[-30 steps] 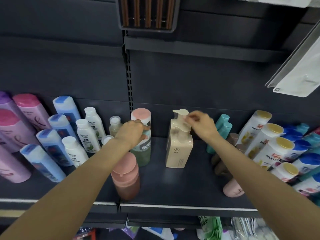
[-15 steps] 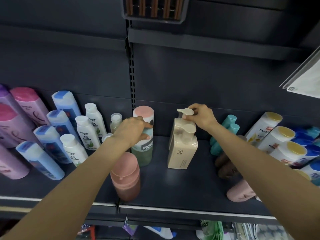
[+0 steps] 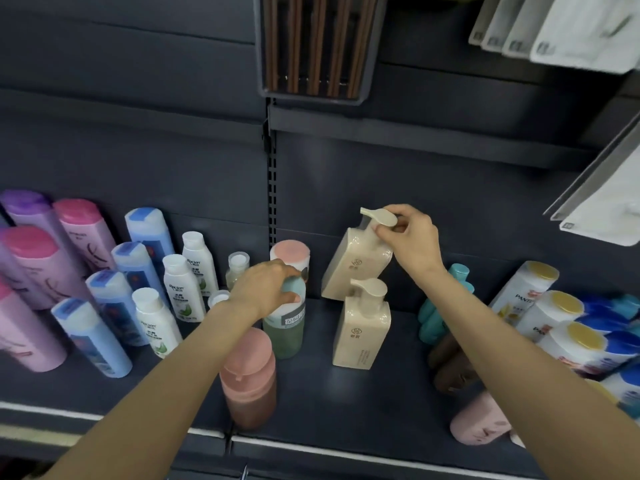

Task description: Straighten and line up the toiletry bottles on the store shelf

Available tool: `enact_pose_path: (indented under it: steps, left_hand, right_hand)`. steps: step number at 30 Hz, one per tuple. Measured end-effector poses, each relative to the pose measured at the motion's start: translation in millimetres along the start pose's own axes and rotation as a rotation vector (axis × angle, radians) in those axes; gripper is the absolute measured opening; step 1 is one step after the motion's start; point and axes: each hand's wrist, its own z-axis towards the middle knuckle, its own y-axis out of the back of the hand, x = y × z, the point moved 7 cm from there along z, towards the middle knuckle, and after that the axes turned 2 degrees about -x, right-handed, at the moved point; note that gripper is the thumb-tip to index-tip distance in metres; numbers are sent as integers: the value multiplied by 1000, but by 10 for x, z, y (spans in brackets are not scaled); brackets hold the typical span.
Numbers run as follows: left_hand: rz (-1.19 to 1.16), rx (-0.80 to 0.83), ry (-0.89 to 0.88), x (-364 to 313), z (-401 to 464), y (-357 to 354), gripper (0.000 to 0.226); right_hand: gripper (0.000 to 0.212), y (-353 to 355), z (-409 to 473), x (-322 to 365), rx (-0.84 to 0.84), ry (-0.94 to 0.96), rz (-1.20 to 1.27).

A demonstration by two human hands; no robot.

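Observation:
My right hand (image 3: 410,239) grips the neck of a cream pump bottle (image 3: 353,266), lifted off the shelf and tilted. A second cream pump bottle (image 3: 362,329) stands upright below it on the dark shelf (image 3: 363,410). My left hand (image 3: 265,285) closes over the top of a green bottle (image 3: 287,330) with a pale teal cap. Behind that stands a bottle with a pink cap (image 3: 290,252). A salmon pink bottle (image 3: 249,379) stands in front, near the shelf edge.
Left of my arm stand white bottles (image 3: 183,289), blue bottles (image 3: 104,327) and pink and purple bottles (image 3: 38,271) in rows. At right are teal bottles (image 3: 433,317), brown bottles (image 3: 450,368), a fallen pink bottle (image 3: 479,426) and yellow-capped white bottles (image 3: 540,306). Towels (image 3: 568,26) hang above.
My right hand has lifted the rear cream pump bottle up off the shelf and tilted it. My left hand has stayed on the green bottle's cap.

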Motion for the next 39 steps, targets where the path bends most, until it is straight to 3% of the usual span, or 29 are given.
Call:
enact_pose_path:
  steps: [5,11,17,24,30,35,39]
  left_hand:
    - [-278,-108,8,-205,52,284,57]
    - [-381,-117,-50,-463,147,652,83]
    - [-202,-238,-115,-555,-69,984,58]
    - [16,-602,-101,-512,-511,1200,51]
    - [4,-778,-184,-387,-685,1277,53]
    - [-406,-635,75,-120,-539,1139,81]
    - [-634,-499,112,-152,-481,1003,89]
  right_hand:
    - [24,329,15,371,-97,53,79]
    - [19,661,-50,577,-176,38,274]
    - [22,799,-169,526,-116,-58,600]
    - [26,653,-380,158,69,-431,986]
    - [29,500,-481,170,101,-444,894]
    - [25,461,-523,268,2,-373,934]
    - [24,500,-491,394,-56,-263,868]
